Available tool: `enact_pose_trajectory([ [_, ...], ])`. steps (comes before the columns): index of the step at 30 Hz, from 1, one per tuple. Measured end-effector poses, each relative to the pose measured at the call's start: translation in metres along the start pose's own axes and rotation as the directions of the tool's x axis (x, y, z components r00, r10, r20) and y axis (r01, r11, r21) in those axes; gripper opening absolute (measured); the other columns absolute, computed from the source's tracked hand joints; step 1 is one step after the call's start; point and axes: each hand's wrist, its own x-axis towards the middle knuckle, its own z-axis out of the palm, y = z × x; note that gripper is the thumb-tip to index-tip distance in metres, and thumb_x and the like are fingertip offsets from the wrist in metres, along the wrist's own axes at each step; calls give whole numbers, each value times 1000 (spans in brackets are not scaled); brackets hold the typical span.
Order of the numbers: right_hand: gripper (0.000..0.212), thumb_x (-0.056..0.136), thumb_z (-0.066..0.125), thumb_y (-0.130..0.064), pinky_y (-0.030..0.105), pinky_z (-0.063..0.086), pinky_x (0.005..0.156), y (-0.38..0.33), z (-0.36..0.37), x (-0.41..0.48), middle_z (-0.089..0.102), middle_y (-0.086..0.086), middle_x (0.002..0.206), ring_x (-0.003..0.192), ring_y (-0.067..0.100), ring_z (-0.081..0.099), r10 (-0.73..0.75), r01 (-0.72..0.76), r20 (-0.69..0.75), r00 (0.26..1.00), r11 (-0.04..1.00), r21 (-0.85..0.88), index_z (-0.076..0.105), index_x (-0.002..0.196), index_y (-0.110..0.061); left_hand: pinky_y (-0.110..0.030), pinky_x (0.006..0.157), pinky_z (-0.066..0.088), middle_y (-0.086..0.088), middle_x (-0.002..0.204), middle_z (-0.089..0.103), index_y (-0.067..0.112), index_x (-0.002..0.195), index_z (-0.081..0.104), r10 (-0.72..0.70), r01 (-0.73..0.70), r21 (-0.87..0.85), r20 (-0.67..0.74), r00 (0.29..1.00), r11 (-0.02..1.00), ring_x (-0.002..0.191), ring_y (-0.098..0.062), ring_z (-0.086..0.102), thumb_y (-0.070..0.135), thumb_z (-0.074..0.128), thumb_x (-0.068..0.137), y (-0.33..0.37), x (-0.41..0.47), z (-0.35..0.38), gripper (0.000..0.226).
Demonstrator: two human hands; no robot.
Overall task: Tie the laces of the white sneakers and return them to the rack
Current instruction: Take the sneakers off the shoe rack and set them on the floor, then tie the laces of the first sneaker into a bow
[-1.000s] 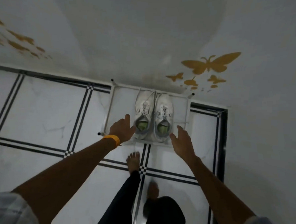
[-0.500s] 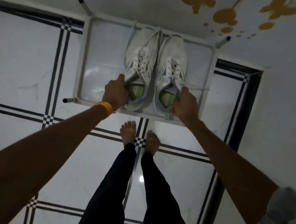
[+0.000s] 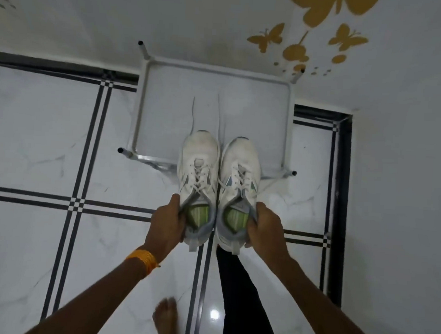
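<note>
At 6 o'clock of the rack (image 3: 286, 124), sneakers now lifted off: left hand (image 3: 166, 224) grasps left sneaker (image 3: 199, 163), right hand (image 3: 263, 228) right sneaker (image 3: 241, 165); laces (image 3: 218, 110) loose, so tying is nxt.

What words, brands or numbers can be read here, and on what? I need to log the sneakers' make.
None can be read.
Left sneaker, held by the left hand: only grey side stripes, no lettering.
Right sneaker, held by the right hand: the same.
Green insoles: stripes only.
Wall: gold butterfly stickers, no text.
</note>
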Motion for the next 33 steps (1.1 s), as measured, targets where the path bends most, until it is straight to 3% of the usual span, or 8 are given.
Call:
enact_pose_trajectory([
  [5, 10, 86, 44, -17, 54, 55, 63, 37, 62, -58, 59, 21, 79, 71, 39, 63, -2, 1, -39, 999, 1000, -25, 43, 77, -11, -47, 61, 61, -12, 80, 65, 11, 98, 47, 46, -46, -2, 15, 999, 999, 62, -29, 66, 17, 45, 98, -64, -46, 31, 6],
  [9, 5, 93, 51, -11, 48, 59, 69, 70, 116, -77, 63, 16, 87, 78, 33, 66, 35, -35, -36, 999, 999, -7, 51, 88, -10, -43, 60, 62, -13, 87, 69, 9, 110, 51, 26, -25, -43, 45, 999, 999, 63, -27, 67, 19, 44, 99, -122, -62, 60, 17],
  [13, 7, 94, 53, -8, 47, 59, 70, 116, 176, -59, 64, 17, 92, 81, 32, 67, 51, -51, -47, 998, 999, 7, 55, 97, -3, -45, 61, 62, -15, 87, 70, 8, 110, 53, 20, -18, -35, 51, 998, 999, 64, -29, 68, 17, 43, 99, -181, -41, 110, 17],
  [19, 15, 94, 50, -10, 52, 60, 71, 206, 263, -12, 65, 18, 99, 84, 35, 68, 71, -66, -72, 995, 995, 72, 57, 106, -3, -42, 64, 61, -15, 90, 69, 8, 127, 48, 101, -102, 19, 49, 994, 995, 64, -28, 65, 14, 43, 98, -259, 2, 200, 30],
  [23, 16, 93, 47, -9, 51, 60, 68, 258, 294, 20, 66, 20, 99, 77, 38, 69, 59, -61, -43, 997, 998, -34, 55, 105, -2, -43, 65, 60, -14, 86, 65, 4, 109, 49, 145, -149, 99, 39, 989, 984, 68, -32, 66, 19, 45, 99, -296, 27, 250, 19],
  [26, 29, 91, 46, -9, 49, 61, 67, 282, 303, 43, 69, 20, 99, 74, 39, 70, 0, -2, -28, 1000, 997, -73, 55, 117, -3, -45, 65, 59, -16, 85, 67, 3, 105, 49, 205, -205, 151, 17, 979, 967, 70, -35, 66, 19, 46, 98, -318, 45, 272, 17],
  [30, 27, 95, 50, -19, 41, 55, 69, 308, 317, 56, 66, 19, 105, 85, 36, 68, -82, 91, 42, 996, 952, -292, 54, 116, -3, -27, 54, 43, -2, 76, 60, 14, 92, 47, 307, -291, 252, -23, 951, 923, 67, -26, 63, 26, 46, 99, -349, 61, 297, 14],
  [33, 29, 97, 50, -29, 28, 40, 68, 304, 314, 43, 59, 7, 106, 88, 23, 61, -296, 194, -174, 939, 875, -444, 56, 121, -13, -17, 58, 37, 6, 83, 59, 19, 101, 60, 429, -380, 232, -220, 876, 895, 70, -13, 55, 40, 43, 100, -352, 57, 302, 27],
])
